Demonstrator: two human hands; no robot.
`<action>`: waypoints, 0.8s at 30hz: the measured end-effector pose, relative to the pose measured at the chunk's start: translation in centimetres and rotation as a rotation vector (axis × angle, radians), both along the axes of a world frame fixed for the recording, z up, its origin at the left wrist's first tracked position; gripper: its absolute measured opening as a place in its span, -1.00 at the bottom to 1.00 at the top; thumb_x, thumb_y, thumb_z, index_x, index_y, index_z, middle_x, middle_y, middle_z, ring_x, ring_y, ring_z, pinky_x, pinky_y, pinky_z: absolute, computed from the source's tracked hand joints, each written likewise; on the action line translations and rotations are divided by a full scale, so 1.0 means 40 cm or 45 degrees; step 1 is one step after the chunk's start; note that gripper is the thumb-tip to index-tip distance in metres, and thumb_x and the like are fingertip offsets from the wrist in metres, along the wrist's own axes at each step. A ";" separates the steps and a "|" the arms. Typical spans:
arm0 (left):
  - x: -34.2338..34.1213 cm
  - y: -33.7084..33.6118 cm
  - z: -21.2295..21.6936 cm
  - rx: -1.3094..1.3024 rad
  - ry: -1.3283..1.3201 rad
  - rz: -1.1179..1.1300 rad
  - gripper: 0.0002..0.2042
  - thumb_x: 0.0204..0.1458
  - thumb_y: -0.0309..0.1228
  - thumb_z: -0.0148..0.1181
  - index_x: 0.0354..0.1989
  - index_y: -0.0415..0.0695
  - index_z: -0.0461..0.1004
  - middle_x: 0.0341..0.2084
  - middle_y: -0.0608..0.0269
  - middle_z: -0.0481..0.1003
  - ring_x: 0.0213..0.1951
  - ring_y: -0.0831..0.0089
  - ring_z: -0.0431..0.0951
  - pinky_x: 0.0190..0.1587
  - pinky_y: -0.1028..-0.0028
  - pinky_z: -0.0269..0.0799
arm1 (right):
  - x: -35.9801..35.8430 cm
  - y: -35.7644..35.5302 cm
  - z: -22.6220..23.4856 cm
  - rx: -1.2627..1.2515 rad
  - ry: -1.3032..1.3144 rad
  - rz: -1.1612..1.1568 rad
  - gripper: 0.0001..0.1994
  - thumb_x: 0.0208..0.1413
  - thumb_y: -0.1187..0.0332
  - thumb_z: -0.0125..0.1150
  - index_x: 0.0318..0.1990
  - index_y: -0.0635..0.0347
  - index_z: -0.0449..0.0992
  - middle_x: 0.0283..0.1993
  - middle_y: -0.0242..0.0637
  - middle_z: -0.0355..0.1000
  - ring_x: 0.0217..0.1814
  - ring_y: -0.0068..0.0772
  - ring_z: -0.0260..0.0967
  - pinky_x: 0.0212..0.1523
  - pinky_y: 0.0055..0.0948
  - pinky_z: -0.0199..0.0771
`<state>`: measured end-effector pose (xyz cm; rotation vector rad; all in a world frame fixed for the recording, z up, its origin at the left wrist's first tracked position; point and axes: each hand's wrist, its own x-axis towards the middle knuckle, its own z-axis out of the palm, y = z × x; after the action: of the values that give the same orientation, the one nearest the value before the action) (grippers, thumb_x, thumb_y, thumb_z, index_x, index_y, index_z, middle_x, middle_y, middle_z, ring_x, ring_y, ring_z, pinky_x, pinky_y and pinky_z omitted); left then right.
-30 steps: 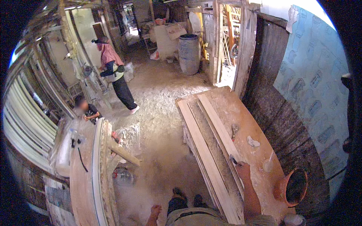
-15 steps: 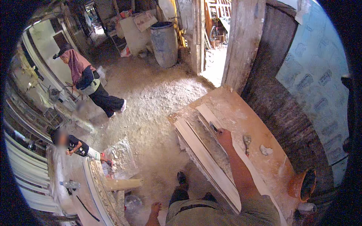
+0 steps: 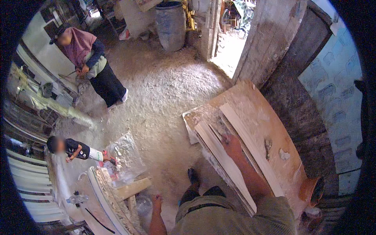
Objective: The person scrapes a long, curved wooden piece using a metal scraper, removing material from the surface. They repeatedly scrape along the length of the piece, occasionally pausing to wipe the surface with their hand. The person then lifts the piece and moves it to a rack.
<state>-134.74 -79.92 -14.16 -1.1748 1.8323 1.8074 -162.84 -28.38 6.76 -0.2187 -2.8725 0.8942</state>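
Note:
My right hand point(image 3: 232, 144) is low over the worktable, in the gap between a pale wooden strip point(image 3: 211, 138) on the left and a second wooden strip point(image 3: 239, 124) on the right. Its fingers are closed on a small putty knife, mostly hidden and blurred now. The right forearm lies across the left strip. Down at my side, my left hand point(image 3: 156, 200) hangs with its fingers curled and nothing visible in them. To the right of the strips, a small flat tool point(image 3: 268, 146) and a whitish lump point(image 3: 284, 154) lie on the brown worktable point(image 3: 256, 105).
An orange pot point(image 3: 312, 192) stands at the table's near right. A person in a headscarf point(image 3: 96, 58) stands at far left; a smaller person point(image 3: 80, 149) is below. A wooden beam point(image 3: 133, 188) juts from the left bench. A blue barrel point(image 3: 170, 29) stands near the doorway.
My right hand has moved down into the gap between the strips. The left hand has risen slightly. The view has shifted, and the person in the headscarf appears nearer and turned more forward.

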 end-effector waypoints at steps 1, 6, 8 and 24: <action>0.028 0.011 -0.011 0.055 -0.158 0.040 -0.71 0.11 -0.27 0.28 -0.04 -0.08 0.50 -0.23 0.28 0.54 -0.30 0.42 0.53 -0.29 0.40 0.45 | 0.043 -0.008 -0.007 0.048 0.012 -0.039 -0.72 0.05 0.31 0.30 -0.06 0.09 0.62 -0.12 0.00 0.53 -0.05 0.08 0.49 0.03 -0.09 0.49; 0.144 0.057 -0.040 0.231 -0.376 -0.139 -0.70 0.12 -0.25 0.25 -0.02 -0.08 0.50 -0.24 0.26 0.57 -0.33 0.38 0.57 -0.29 0.35 0.50 | -0.010 -0.055 -0.073 -0.083 0.071 0.046 -0.69 0.04 0.33 0.29 -0.02 0.06 0.61 -0.09 0.03 0.52 -0.01 0.10 0.48 0.05 -0.08 0.49; 0.163 0.070 -0.038 0.098 -0.530 -0.294 -0.70 0.13 -0.24 0.22 -0.01 -0.08 0.50 -0.23 0.24 0.57 -0.30 0.38 0.57 -0.27 0.35 0.51 | -0.086 -0.070 -0.090 -0.064 0.027 0.110 -0.68 0.09 0.31 0.23 0.01 0.12 0.57 -0.07 0.02 0.48 -0.01 0.09 0.46 0.06 -0.06 0.49; 0.476 0.342 0.006 -0.169 0.397 -0.195 -0.70 0.17 -0.23 0.23 -0.03 -0.14 0.53 -0.25 0.25 0.57 -0.30 0.48 0.52 -0.26 0.43 0.44 | 0.571 0.179 -0.053 0.026 -0.034 0.072 -0.69 0.03 0.37 0.21 -0.03 0.16 0.58 -0.11 0.03 0.50 -0.06 0.07 0.50 0.00 -0.05 0.53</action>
<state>-115.71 -66.26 -13.94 -0.8009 2.1777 1.8896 -139.99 -21.23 4.65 -0.1492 -2.9250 0.8770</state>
